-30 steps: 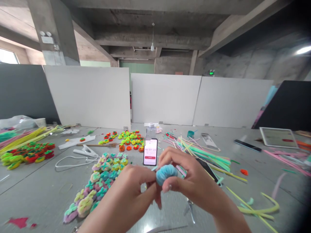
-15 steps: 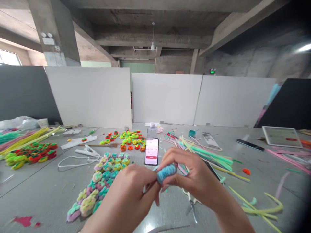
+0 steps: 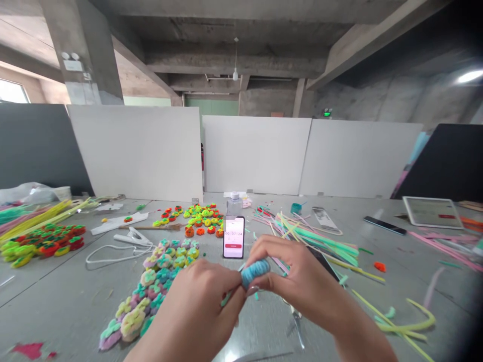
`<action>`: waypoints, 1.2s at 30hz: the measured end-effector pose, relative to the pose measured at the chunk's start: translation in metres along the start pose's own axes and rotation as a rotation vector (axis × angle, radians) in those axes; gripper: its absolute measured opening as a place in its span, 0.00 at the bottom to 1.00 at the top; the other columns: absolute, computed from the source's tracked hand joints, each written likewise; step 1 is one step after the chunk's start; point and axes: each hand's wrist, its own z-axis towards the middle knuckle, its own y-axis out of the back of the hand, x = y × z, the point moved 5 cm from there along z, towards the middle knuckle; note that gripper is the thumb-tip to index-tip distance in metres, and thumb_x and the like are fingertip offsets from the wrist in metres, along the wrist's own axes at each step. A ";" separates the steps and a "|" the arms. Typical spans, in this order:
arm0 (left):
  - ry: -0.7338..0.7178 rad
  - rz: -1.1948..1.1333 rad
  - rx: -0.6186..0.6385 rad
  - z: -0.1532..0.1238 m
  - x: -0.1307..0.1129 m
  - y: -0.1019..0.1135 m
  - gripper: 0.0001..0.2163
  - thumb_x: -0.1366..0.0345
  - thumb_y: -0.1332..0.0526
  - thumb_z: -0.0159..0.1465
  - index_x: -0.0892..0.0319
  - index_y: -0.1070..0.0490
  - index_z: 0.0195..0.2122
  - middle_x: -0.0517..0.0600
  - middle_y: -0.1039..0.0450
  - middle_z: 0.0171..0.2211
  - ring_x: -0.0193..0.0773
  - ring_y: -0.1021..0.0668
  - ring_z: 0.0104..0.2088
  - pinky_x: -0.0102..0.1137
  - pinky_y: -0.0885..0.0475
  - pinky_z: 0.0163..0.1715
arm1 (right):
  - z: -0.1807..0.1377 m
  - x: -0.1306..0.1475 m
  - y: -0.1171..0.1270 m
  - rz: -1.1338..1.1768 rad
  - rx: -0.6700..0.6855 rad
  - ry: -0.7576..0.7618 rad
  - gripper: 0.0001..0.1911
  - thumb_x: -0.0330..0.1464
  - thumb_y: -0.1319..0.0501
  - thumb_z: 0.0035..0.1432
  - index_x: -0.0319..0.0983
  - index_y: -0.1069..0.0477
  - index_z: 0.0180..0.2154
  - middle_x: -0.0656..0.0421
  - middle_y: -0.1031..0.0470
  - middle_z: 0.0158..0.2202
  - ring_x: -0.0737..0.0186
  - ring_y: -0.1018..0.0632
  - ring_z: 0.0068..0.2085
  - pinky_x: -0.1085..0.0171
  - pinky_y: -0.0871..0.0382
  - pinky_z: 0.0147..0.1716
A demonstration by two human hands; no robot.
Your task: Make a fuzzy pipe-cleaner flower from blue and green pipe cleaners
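A fuzzy blue coil of pipe cleaner [image 3: 255, 272] is held between my two hands over the grey table [image 3: 264, 327]. My right hand [image 3: 289, 269] pinches it from the right, thumb below and fingers above. Closed at its left end is my left hand [image 3: 211, 291], whose fingertips press against the coil; a bit of light teal shows between its fingers. Just beyond my hands stands an upright phone [image 3: 234, 241] with a timer on its screen. Scissors [image 3: 298, 327] lie below my right hand, partly hidden by it.
Rows of pastel fuzzy pieces [image 3: 151, 289] lie at left, with red, yellow and green ones [image 3: 204, 216] behind. Loose pipe cleaners [image 3: 324, 241] spread to the right. A clear bottle [image 3: 234, 203], a white glue gun [image 3: 134, 239] and a tablet [image 3: 432, 212] are also on the table.
My hands and the blue coil stay together, with the coil tilted slightly differently and my right fingers shifted a little. The whole view has moved slightly.
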 end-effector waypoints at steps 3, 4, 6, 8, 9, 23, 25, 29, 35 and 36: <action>-0.005 0.005 -0.001 -0.001 0.001 0.000 0.17 0.67 0.46 0.64 0.58 0.33 0.17 0.44 0.29 0.16 0.33 0.27 0.19 0.28 0.42 0.23 | 0.000 0.001 -0.001 0.024 -0.003 -0.006 0.07 0.25 0.32 0.52 0.41 0.27 0.28 0.67 0.26 0.31 0.68 0.25 0.36 0.69 0.36 0.37; -0.007 0.009 -0.003 0.000 0.001 0.000 0.17 0.67 0.46 0.64 0.58 0.33 0.17 0.44 0.29 0.16 0.33 0.27 0.19 0.28 0.42 0.23 | 0.000 0.001 -0.001 0.025 -0.014 0.001 0.07 0.24 0.32 0.52 0.41 0.27 0.28 0.67 0.26 0.31 0.69 0.25 0.36 0.69 0.36 0.37; -0.017 0.012 -0.008 0.000 0.001 0.001 0.18 0.66 0.46 0.65 0.58 0.33 0.17 0.44 0.29 0.17 0.33 0.27 0.20 0.28 0.42 0.23 | -0.001 0.003 -0.001 0.028 -0.031 0.024 0.08 0.23 0.32 0.53 0.41 0.27 0.29 0.67 0.26 0.31 0.69 0.26 0.36 0.69 0.36 0.38; -0.023 0.014 -0.012 0.000 0.000 0.001 0.18 0.66 0.46 0.65 0.58 0.34 0.17 0.44 0.30 0.16 0.33 0.27 0.20 0.28 0.41 0.23 | -0.001 0.004 -0.002 0.028 -0.031 0.042 0.08 0.23 0.34 0.54 0.41 0.28 0.29 0.67 0.26 0.31 0.69 0.26 0.36 0.69 0.36 0.37; -0.026 0.017 -0.012 0.000 0.000 0.001 0.18 0.66 0.46 0.65 0.58 0.34 0.17 0.44 0.30 0.16 0.32 0.28 0.19 0.28 0.41 0.23 | -0.001 0.004 -0.003 0.021 -0.029 0.046 0.07 0.23 0.34 0.55 0.41 0.28 0.30 0.67 0.26 0.31 0.69 0.26 0.36 0.69 0.36 0.37; -0.132 0.050 -0.135 -0.001 -0.005 0.008 0.16 0.68 0.46 0.63 0.58 0.32 0.17 0.45 0.29 0.16 0.35 0.26 0.19 0.28 0.40 0.22 | -0.003 0.010 -0.006 -0.076 -0.026 0.108 0.09 0.42 0.36 0.58 0.44 0.26 0.35 0.65 0.25 0.35 0.64 0.26 0.41 0.64 0.37 0.42; -0.137 0.056 -0.155 -0.001 -0.006 0.008 0.18 0.67 0.48 0.65 0.58 0.33 0.17 0.45 0.29 0.16 0.35 0.26 0.19 0.29 0.39 0.21 | -0.004 0.008 -0.006 -0.083 -0.030 0.091 0.11 0.44 0.38 0.60 0.43 0.27 0.35 0.64 0.25 0.35 0.64 0.26 0.40 0.64 0.37 0.42; -0.147 0.083 -0.165 -0.002 -0.007 0.008 0.16 0.69 0.46 0.63 0.58 0.33 0.18 0.44 0.29 0.16 0.35 0.27 0.17 0.29 0.40 0.20 | -0.005 0.004 -0.004 -0.139 -0.055 0.065 0.13 0.44 0.38 0.59 0.41 0.30 0.32 0.62 0.26 0.34 0.62 0.26 0.39 0.63 0.36 0.41; -0.111 0.074 -0.104 -0.002 -0.001 0.005 0.15 0.68 0.45 0.63 0.57 0.32 0.18 0.44 0.28 0.17 0.35 0.26 0.19 0.29 0.38 0.21 | -0.004 0.005 -0.004 -0.188 -0.061 0.089 0.10 0.41 0.38 0.60 0.41 0.30 0.32 0.62 0.26 0.34 0.62 0.26 0.39 0.63 0.37 0.40; -0.104 0.074 -0.100 -0.002 -0.001 0.004 0.15 0.68 0.45 0.63 0.57 0.32 0.19 0.45 0.28 0.17 0.35 0.26 0.19 0.29 0.38 0.22 | -0.004 0.005 -0.004 -0.194 -0.065 0.090 0.10 0.41 0.38 0.60 0.41 0.29 0.32 0.62 0.25 0.34 0.62 0.26 0.39 0.63 0.37 0.40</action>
